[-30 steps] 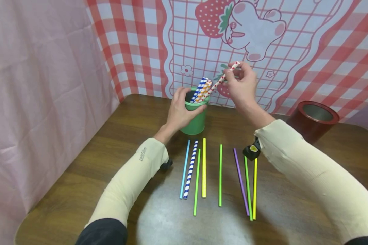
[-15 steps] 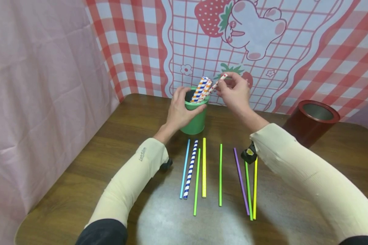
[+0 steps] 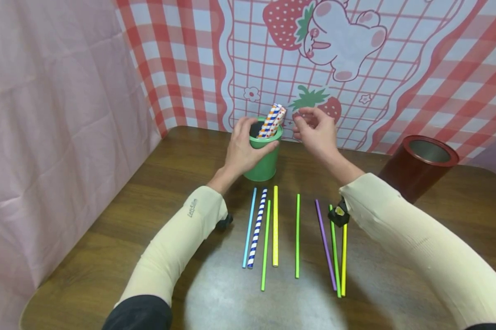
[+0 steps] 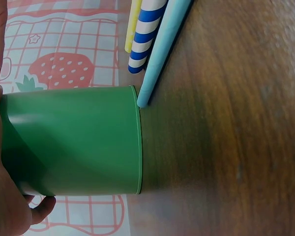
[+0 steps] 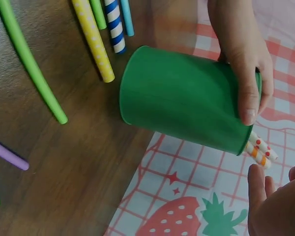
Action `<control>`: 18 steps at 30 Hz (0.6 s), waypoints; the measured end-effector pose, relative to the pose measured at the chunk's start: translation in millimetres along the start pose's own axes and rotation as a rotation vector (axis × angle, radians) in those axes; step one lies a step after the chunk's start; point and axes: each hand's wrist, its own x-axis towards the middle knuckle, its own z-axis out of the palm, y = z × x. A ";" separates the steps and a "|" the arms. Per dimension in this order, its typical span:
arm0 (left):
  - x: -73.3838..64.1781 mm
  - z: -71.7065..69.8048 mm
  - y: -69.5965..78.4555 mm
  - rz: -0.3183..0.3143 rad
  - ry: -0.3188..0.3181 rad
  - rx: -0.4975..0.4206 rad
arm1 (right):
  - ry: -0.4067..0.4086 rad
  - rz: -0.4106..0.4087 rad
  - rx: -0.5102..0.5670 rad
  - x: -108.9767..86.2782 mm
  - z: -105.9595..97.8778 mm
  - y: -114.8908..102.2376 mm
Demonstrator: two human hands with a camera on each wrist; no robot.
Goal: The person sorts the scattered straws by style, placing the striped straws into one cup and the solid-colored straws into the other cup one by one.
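My left hand (image 3: 245, 149) grips the green cup (image 3: 264, 166) near its rim, thumb on the near side and fingers over the far left. Patterned paper straws (image 3: 271, 121) lean to the right inside it: orange-striped, blue-striped and red-dotted ones. To the right of the rim, apart from the cup, my right hand (image 3: 320, 135) hovers with loosely bent fingers and nothing between them. In the right wrist view, red-dotted and orange-striped straw ends (image 5: 259, 150) poke out past the cup's rim, close to the right fingertips.
On the wooden table in front of the cup lie a light blue straw (image 3: 249, 229), a blue-striped straw (image 3: 257, 229), a purple straw (image 3: 325, 243), and several green and yellow ones. At the right stands a dark red cylinder (image 3: 417, 169). A checked cloth hangs behind.
My right hand has moved down and left and let go of the red-dotted straw, which now stands among the others in the cup. My left hand has kept its hold.
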 end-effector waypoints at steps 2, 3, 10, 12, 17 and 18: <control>0.3 0.2 -0.4 0.001 0.000 0.001 | -0.008 0.001 0.003 -1.0 -1.2 3.0; 0.4 0.3 -0.6 0.002 0.002 0.001 | -0.013 0.003 0.002 -1.6 -1.7 4.6; 0.7 0.8 -1.1 0.005 0.003 -0.003 | -0.040 0.043 -0.015 -6.6 -3.6 14.7; 0.7 0.7 -1.1 0.006 0.004 -0.005 | -0.050 0.050 -0.024 -8.3 -3.7 17.5; 0.3 0.3 -1.1 0.010 0.003 -0.005 | -0.082 0.054 -0.065 -14.3 -1.4 26.3; 0.3 0.4 -1.2 0.009 0.001 -0.007 | -0.091 0.060 -0.088 -16.2 -0.6 28.1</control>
